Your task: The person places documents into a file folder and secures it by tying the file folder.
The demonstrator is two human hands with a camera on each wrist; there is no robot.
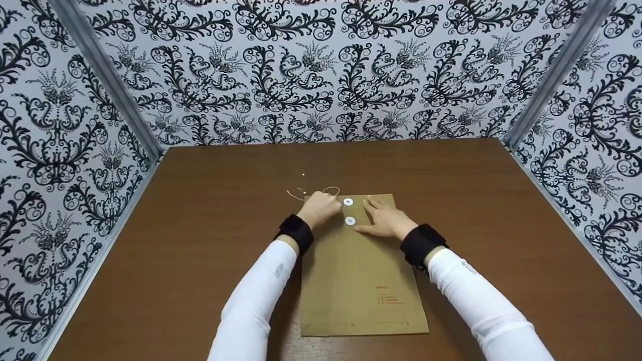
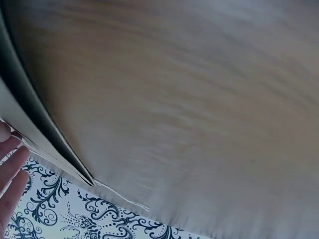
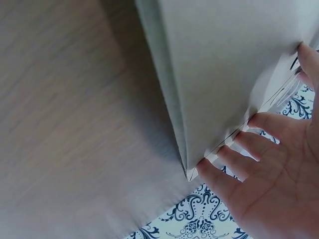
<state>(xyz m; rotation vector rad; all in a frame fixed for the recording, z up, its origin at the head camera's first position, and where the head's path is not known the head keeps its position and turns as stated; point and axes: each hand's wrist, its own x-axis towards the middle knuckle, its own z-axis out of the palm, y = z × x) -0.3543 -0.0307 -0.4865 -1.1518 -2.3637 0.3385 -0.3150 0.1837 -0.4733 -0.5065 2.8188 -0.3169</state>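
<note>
A brown paper envelope (image 1: 358, 281) lies flat on the wooden table (image 1: 210, 235), its flap end away from me. Two white button discs (image 1: 347, 202) sit one above the other on the flap. A thin pale string (image 1: 328, 189) loops off the far edge. My left hand (image 1: 326, 207) is curled beside the upper disc and pinches the string. My right hand (image 1: 382, 216) lies flat on the flap, right of the discs, fingers straight. The right wrist view shows those straight fingers (image 3: 239, 169) on the envelope's (image 3: 224, 64) corner. The left wrist view shows fingertips (image 2: 11, 169), the envelope's edge (image 2: 45, 144) and the string (image 2: 124, 199).
Patterned black-and-white walls (image 1: 321, 75) close the table in at the back and on both sides. A tiny white speck (image 1: 303, 174) lies on the wood beyond the envelope. Bare table surface spreads left and right of the envelope.
</note>
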